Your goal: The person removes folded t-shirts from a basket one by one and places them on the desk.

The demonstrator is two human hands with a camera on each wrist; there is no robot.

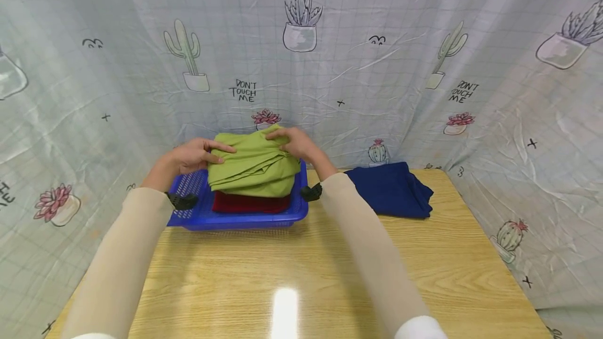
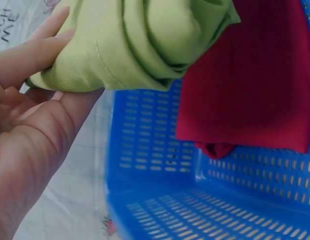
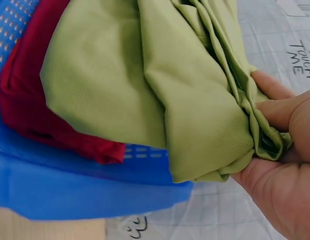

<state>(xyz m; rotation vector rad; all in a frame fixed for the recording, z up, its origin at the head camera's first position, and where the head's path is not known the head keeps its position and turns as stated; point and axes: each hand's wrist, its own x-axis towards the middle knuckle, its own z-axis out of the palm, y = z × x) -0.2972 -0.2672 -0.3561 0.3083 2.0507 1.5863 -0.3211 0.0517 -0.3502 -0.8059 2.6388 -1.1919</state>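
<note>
Sleeves (image 1: 372, 250) cross the table (image 1: 226, 286) to the basket (image 1: 245, 219) at its far left corner. Left hand (image 1: 190, 156) and right hand (image 1: 299, 144) pinch green cloth (image 1: 254, 164) at opposite sides, probably to hold its folds, above red cloth (image 1: 252, 203) inside; navy cloth (image 1: 391, 191) lies near the far right corner.

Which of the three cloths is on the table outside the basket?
The dark blue cloth, right of the basket. The red cloth lies inside it; left hand and right hand hold the green cloth above the red.

Cactus-print curtain (image 1: 350, 72) behind wood-grain table (image 1: 235, 271), white glare (image 1: 285, 314) on top
</note>
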